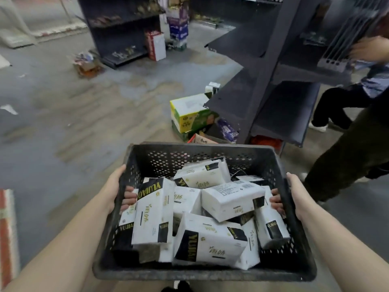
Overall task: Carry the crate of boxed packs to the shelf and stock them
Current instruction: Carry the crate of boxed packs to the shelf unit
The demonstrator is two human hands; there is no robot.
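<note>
Black perforated plastic crate (160, 159), held clear of the grey, stained floor (73, 123) in the lower middle of the view. Contents: a loose heap of white packs (210, 241) with black-and-gold ends, lying tilted and overlapping at all angles (several show the lettering "YUJIAO"). Left hand (117, 190): grasping the crate's left wall, palm outside, fingers (129, 196) hooked in through the handle slot and touching a pack. Right hand (288, 197): grasping the right wall the same way, fingertips (275, 202) curled inside just beside a pack. Both forearms bare, reaching in from the bottom corners. Ahead and to the right: dark metal shelf unit (271, 66) with several bare tiers. At its foot, on the floor: a green, yellow and white carton (189, 114) stacked on other boxes, near the crate's far rim. Right edge: another person's leg (345, 161) in dark olive trousers, close beside the crate. Far background: a second dark shelf (120, 28) carrying blurred goods, a red-and-white box (155, 45) standing beside it. Left edge: a red-and-white striped item (7, 228), kind not discernible.
</note>
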